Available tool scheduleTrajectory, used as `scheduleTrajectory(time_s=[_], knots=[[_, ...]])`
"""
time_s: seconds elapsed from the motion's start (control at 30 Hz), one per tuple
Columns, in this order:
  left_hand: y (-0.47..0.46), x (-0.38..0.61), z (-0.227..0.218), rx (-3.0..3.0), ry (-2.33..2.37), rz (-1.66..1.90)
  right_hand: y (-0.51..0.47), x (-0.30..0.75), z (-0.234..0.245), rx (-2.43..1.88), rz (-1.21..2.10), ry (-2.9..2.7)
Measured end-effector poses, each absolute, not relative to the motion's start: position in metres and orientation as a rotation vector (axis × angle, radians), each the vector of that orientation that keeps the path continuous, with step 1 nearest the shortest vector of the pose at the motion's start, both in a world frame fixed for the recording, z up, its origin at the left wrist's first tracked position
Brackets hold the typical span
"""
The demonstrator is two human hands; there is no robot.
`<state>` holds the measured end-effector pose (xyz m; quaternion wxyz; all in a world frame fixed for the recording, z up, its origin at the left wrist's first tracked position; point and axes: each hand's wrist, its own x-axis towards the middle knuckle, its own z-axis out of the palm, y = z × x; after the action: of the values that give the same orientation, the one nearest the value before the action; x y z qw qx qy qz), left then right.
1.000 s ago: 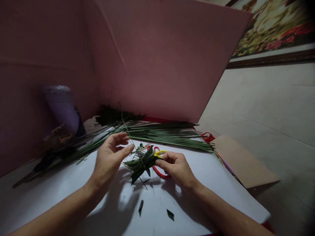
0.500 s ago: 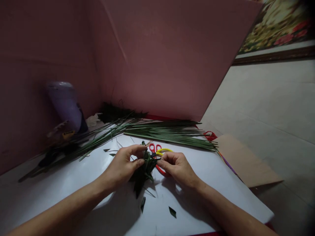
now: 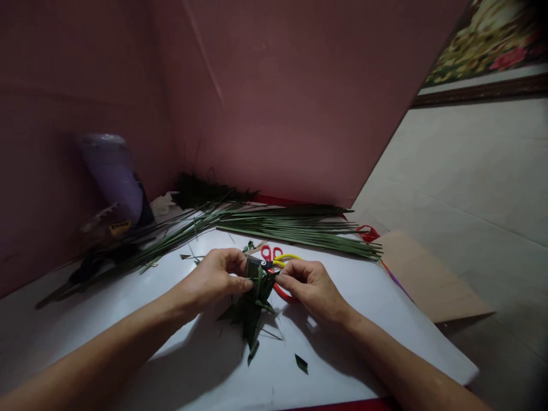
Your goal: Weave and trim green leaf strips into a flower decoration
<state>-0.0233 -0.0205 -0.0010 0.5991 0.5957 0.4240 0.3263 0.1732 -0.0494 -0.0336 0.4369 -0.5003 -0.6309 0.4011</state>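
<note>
Folded leaf piece [image 3: 259,292]: positioned just below frame centre, pointed ends directed toward the lower edge. Left hand [image 3: 218,278] has thumb and fingers clamped on its upper left; right hand [image 3: 314,290] pinches its right tip. One second earlier, the left hand stood clear; the piece now appears steadied from both sides for further working. Immediately behind: yellow-and-red-handled pruners [image 3: 291,257] and red-handled scissors [image 3: 266,251]. Beyond, at upper centre of the tabletop [image 3: 342,354]: long leaf strips [image 3: 299,233].

Green leaf bundle [image 3: 259,289] between left fingers [image 3: 240,284] and right fingers [image 3: 290,282]
</note>
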Motion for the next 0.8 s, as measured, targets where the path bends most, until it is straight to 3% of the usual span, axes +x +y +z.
scheduleTrajectory(time_s=[0.8], knots=[[-0.018,-0.022,-0.012,1.216,1.004,0.702,-0.054,0.172,-0.036,-1.262,0.874,-1.667]])
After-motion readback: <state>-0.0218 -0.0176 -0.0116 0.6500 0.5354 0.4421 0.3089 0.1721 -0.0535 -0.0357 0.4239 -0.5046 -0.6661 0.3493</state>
